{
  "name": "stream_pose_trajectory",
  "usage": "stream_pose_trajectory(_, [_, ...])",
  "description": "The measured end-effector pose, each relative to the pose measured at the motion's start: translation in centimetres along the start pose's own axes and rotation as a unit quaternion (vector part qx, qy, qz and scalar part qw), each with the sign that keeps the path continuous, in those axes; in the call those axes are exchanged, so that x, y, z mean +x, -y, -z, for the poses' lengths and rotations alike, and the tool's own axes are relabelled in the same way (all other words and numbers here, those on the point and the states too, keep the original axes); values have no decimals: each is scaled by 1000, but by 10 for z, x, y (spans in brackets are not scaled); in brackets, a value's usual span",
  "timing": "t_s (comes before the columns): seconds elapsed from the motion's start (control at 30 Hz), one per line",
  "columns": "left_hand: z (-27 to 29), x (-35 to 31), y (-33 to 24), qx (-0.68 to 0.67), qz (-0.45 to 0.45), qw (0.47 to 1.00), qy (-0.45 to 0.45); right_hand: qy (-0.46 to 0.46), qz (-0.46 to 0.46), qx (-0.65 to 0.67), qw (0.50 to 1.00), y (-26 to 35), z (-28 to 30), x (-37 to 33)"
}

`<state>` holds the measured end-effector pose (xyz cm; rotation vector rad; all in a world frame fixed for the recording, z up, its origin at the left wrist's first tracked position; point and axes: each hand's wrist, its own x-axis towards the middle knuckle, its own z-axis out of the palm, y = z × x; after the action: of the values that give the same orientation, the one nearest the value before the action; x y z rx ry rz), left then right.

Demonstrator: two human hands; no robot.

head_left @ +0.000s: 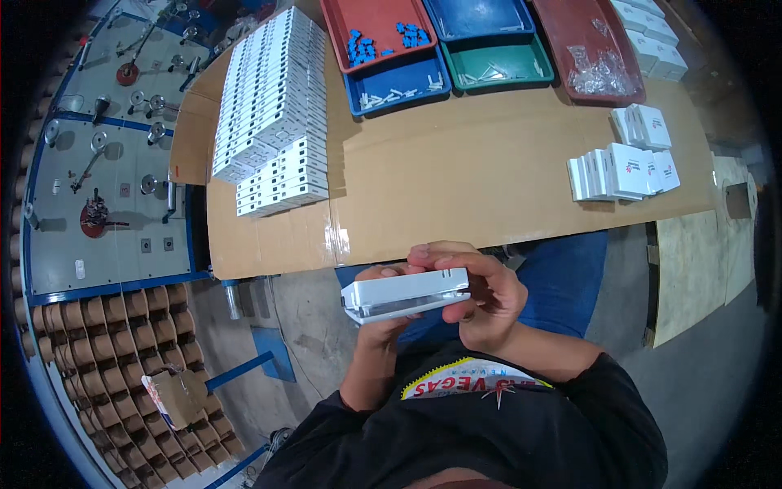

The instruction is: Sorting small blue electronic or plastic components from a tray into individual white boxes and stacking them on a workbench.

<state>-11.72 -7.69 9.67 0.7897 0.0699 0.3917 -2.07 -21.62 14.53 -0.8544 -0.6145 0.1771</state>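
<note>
Between both hands, above my lap and just short of the table's near edge, is a small white box (405,293), with a gap running along the side that faces me. Behind and under its left part, my left hand (376,326) is closed on it, most of its fingers hidden by the box. My right hand (493,292) grips the right end, with fingers over the top and the thumb at the lower edge. What lies inside the gap is too unclear to tell.
A cardboard-covered table (456,179) bears tall stacks of white boxes (269,98) at left. Along its back stand a red tray (375,20) with blue pieces, a blue tray (399,106), a green tray (501,81) and a tray of clear bags (599,77). Small white packs (631,167) sit at right.
</note>
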Motion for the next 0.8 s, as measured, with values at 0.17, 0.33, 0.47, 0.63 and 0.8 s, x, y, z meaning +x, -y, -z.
stream_pose_trajectory(0.17, [-1,-8,13,7,36,998,-53,-7,-4,-26,1000,-2,7,4])
stream_pose_trajectory(0.33, [-23,8,23,69,-12,993,-96,-82,-94,51,991,-4,3,5])
stream_pose_trajectory(0.47, [-29,25,26,128,-3,977,-170,-151,-196,5,969,-25,16,9])
stream_pose_trajectory(0.63, [-29,50,30,159,11,968,-196,-125,-257,-67,956,-47,43,16])
stream_pose_trajectory(0.8, [-21,49,26,130,61,971,-190,-67,-193,-75,976,-47,40,18])
